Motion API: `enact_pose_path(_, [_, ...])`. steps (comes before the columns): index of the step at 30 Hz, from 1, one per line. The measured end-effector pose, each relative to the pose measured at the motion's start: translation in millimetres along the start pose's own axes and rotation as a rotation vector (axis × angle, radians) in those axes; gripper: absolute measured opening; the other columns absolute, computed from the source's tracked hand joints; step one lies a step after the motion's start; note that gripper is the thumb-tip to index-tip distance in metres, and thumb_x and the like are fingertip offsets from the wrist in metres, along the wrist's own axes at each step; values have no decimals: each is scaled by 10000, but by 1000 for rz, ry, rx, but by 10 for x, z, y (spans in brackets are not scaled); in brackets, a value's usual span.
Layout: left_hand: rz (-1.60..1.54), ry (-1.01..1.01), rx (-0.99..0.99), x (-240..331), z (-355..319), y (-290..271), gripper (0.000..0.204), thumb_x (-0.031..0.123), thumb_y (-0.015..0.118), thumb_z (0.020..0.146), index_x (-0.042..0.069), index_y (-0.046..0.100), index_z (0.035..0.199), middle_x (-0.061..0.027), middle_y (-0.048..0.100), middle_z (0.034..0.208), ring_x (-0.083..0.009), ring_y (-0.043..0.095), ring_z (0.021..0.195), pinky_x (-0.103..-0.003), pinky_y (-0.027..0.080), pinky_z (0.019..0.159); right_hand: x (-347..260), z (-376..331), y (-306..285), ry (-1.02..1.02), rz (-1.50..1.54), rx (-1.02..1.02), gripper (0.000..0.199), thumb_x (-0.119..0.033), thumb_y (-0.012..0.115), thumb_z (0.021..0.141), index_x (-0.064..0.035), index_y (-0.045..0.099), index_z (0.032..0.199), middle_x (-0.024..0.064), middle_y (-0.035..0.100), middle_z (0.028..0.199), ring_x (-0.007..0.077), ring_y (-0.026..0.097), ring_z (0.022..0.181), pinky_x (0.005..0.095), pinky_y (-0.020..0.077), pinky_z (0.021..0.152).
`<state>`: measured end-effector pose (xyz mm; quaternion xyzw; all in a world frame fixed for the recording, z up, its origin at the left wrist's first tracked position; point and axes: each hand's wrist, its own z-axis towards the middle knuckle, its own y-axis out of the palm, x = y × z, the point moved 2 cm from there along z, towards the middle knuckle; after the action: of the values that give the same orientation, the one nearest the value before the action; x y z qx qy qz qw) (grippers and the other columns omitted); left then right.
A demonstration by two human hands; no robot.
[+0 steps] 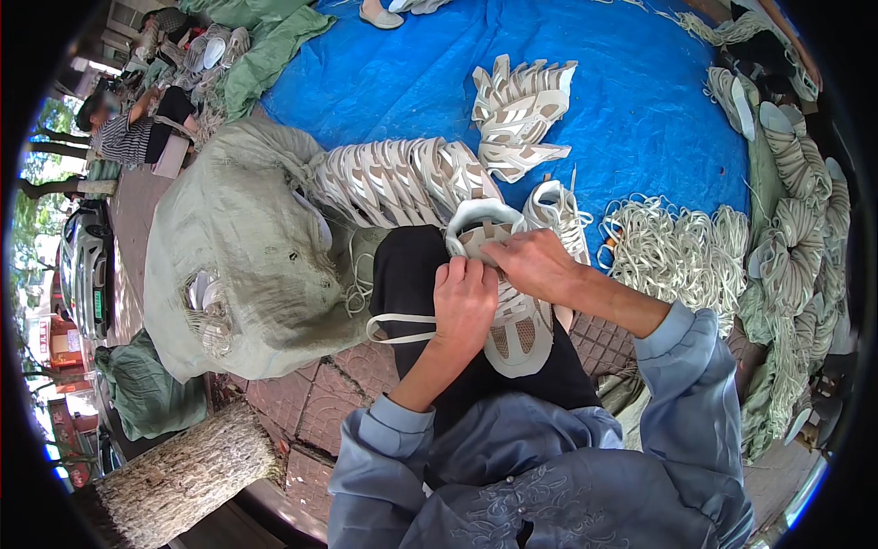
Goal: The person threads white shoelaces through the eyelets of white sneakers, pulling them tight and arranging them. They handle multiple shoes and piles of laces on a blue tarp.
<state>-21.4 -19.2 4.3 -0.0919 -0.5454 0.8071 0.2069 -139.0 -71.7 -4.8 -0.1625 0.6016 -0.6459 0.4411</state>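
Observation:
A beige and white shoe upper (519, 346) lies across my dark-trousered lap, its toe toward me and its padded collar away. My left hand (465, 300) is closed at the left side of its lacing area. A white shoelace (402, 317) loops out to the left from that hand. My right hand (532, 265) is closed over the throat of the upper, thumb and finger pressed near the tongue. What lies between its fingertips is hidden. Just beyond, another upper with laces (556, 212) stands beside my right hand.
A row of nested uppers (402, 178) and a smaller stack (526, 110) lie on the blue tarp (640, 82). Loose white laces (677, 252) are heaped to the right, bundled uppers (794, 238) beyond. A bulging sack (247, 247) and tree trunk (187, 471) stand left; another person (133, 137) sits far left.

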Motion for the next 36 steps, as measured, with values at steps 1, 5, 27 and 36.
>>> enact_pose_path(1, [6, 20, 1, 1, 9, 3, 120, 77, 546, 572, 28, 556, 681, -65, 471, 703, -219, 471, 739, -325, 381, 623, 2, 15, 3, 8, 0, -16, 117, -88, 549, 658, -38, 528, 762, 95, 589, 619, 238, 613, 591, 346, 473, 478])
enact_pose_path(5, [50, 108, 17, -2, 74, 18, 162, 74, 543, 574, -3, 570, 714, -95, 497, 745, -232, 468, 769, -330, 381, 657, 4, 88, 42, -38, -40, 20, 145, -104, 536, 674, -29, 522, 797, 89, 554, 580, 240, 593, 565, 352, 459, 467])
enact_pose_path(27, [364, 483, -313, -395, 228, -389, 120, 97, 565, 586, 28, 518, 672, -84, 454, 666, -218, 442, 719, -324, 347, 674, 48, 301, -173, -282, -15, -98, 132, -79, 541, 675, 8, 572, 769, 114, 567, 558, 265, 593, 538, 366, 461, 473])
enact_pose_path(36, [633, 232, -299, -1717, -293, -942, 117, 48, 531, 593, 18, 487, 697, -115, 480, 701, -238, 475, 720, -339, 419, 644, 504, 301, -662, -459, -389, -123, 130, -93, 543, 659, -10, 530, 758, 56, 526, 582, 180, 559, 534, 301, 461, 483])
